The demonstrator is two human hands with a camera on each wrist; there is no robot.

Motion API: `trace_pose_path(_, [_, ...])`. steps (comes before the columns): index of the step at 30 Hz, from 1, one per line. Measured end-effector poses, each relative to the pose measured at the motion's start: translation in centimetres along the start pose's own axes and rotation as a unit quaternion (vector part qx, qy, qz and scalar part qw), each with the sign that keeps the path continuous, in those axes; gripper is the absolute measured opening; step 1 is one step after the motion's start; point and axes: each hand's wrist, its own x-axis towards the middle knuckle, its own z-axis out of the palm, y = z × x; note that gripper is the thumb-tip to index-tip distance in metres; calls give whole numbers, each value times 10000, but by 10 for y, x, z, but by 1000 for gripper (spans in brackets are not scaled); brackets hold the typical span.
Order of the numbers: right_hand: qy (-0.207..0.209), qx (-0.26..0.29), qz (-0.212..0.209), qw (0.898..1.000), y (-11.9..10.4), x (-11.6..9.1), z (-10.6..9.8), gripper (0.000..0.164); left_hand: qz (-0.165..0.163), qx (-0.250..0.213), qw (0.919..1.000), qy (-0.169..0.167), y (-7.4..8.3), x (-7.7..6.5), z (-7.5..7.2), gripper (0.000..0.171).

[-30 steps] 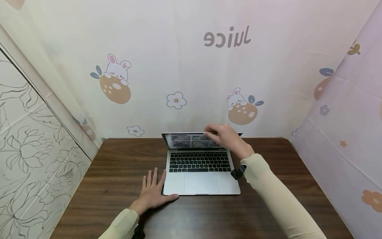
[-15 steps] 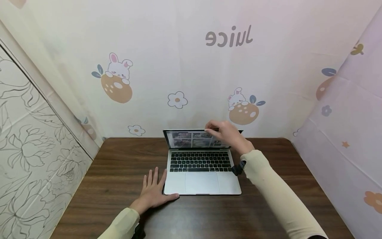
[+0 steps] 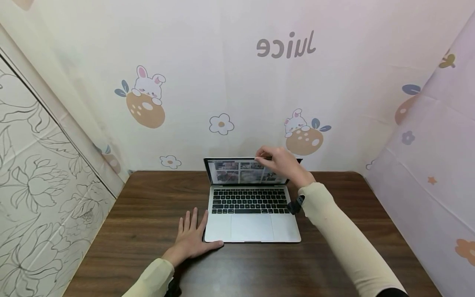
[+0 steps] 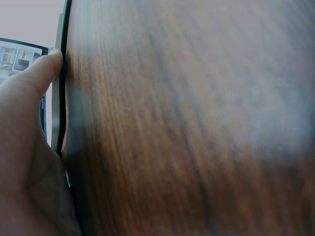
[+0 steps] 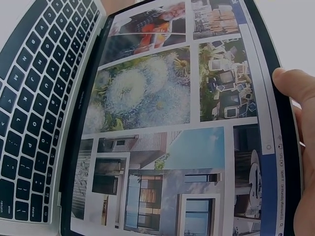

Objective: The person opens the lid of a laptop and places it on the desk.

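A silver laptop (image 3: 252, 229) with black keys stands on the table, its lid raised and its screen (image 5: 147, 98) lit with a grid of pictures. My right hand (image 3: 283, 165) pinches the lid's top edge right of the middle, the thumb on the screen side and the fingers behind it. The right wrist view shows that thumb on the black bezel (image 5: 283, 123). My left hand (image 3: 191, 241) lies with fingers spread at the laptop's front left corner. Its thumb touches the front edge of the base, also seen in the left wrist view beside the laptop's edge (image 4: 60, 98).
The dark wooden table (image 3: 156, 194) extends on both sides of the laptop and in front of it. A pale curtain (image 3: 185, 62) printed with rabbits and fruit hangs behind the table's back edge. More printed cloth (image 3: 438, 156) hangs at the right.
The lid has tilted further back, and more of the screen shows. My right hand has risen slightly with its top edge. The left hand keeps its place at the corner.
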Motion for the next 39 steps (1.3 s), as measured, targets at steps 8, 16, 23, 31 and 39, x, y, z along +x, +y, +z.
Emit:
trace_pose_path(8, [51,-22,-7,10000,3,6,0,10,57,-32,9999,80,-2,0,2,126])
trace_pose_path(16, [7,71,-18,10000,6,10,-2,9,43,-51,10000,14,-2,0,3,127])
trace_pose_path(23, [-18,88,22,10000,8,14,-2,10,68,-116,9999,82,-2,-1,2,127])
trace_pose_path(31, [-58,0,144,9999,11,19,-2,12,141,-112,9997,139,-4,1,5,126])
trace_pose_path(39, [-84,-53,202,9997,13,24,-2,13,27,112,9998,150,-8,4,11,127])
